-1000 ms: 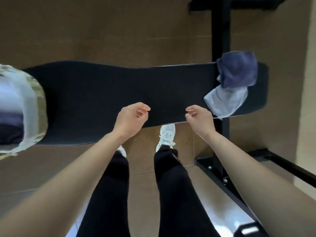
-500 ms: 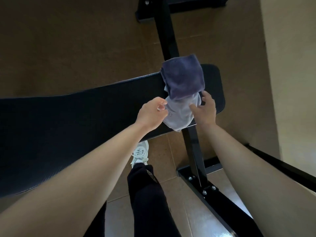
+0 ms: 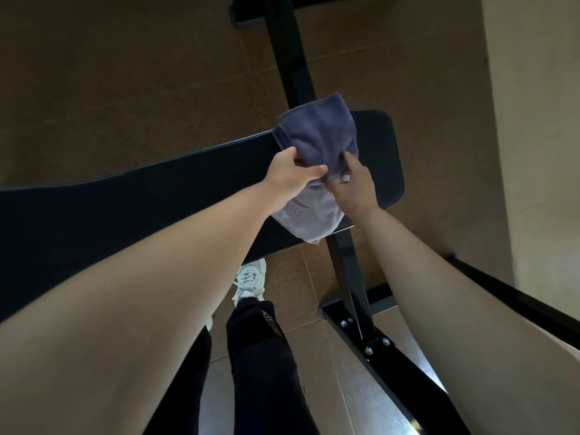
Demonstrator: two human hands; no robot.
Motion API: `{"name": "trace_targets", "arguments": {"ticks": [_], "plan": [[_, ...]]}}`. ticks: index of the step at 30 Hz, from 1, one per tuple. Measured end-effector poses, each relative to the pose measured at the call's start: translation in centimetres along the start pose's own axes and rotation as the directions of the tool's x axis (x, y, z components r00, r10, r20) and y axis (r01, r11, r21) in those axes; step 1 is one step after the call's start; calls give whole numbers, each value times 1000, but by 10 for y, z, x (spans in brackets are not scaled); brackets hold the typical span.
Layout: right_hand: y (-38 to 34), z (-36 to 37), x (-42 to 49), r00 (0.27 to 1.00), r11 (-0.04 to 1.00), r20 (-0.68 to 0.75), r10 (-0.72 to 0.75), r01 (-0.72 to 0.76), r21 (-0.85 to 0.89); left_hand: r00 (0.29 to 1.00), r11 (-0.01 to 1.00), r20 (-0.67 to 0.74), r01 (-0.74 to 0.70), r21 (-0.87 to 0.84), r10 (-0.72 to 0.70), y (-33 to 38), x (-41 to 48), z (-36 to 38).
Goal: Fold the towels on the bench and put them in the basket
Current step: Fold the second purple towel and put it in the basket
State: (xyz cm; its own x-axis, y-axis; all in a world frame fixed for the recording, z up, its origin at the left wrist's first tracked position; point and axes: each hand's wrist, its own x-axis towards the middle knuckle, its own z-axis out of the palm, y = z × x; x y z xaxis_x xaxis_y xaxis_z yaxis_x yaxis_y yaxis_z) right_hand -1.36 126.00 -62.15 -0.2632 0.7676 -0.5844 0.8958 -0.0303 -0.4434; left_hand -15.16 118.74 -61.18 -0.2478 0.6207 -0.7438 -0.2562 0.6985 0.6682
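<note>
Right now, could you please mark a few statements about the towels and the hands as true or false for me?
1. The left hand and the right hand both hold the dark towel. True.
2. The light towel lies on the floor. False: it lies on the bench, under the dark towel, with one corner hanging over the near edge.
3. Both towels sit at the bench's left end. False: they sit at its right end.
4. The light towel bears printed letters. True.

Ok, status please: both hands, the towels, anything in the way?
Left hand and right hand both grip the dark towel at the bench end. Light towel lies under it, corner over the near edge. Nothing blocking; basket not in view.
</note>
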Motion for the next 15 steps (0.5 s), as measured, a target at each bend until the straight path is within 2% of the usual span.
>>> {"name": "trace_targets", "arguments": {"ticks": [2,5,7,9,11,12,15], "plan": [[-1,2,-4,999,999,-32,36,-35,31,995,989,-15,-93,112,95,5,-1,6],[-7,-4,-15,984,974,-148,103,-70,215,988,980,26,-152,132,150,16,-9,14],[-13,-12,-27,961,890,-203,186,-78,448,977,973,49,-212,90,209,23,-16,18],[-21,-21,-41,959,735,-160,236,-68,674,959,962,78,-274,-1,273,30,-27,19],[-33,-32,-60,978,584,-71,198,-60,810,936,943,115,-326,-68,332,36,-41,14],[-39,-37,-69,987,545,-37,157,-56,837,926,936,145,-336,-106,348,38,-49,10],[-56,-44,-92,999,571,-12,44,-16,821,918,928,155,-347,-135,366,37,-71,-8]]}}
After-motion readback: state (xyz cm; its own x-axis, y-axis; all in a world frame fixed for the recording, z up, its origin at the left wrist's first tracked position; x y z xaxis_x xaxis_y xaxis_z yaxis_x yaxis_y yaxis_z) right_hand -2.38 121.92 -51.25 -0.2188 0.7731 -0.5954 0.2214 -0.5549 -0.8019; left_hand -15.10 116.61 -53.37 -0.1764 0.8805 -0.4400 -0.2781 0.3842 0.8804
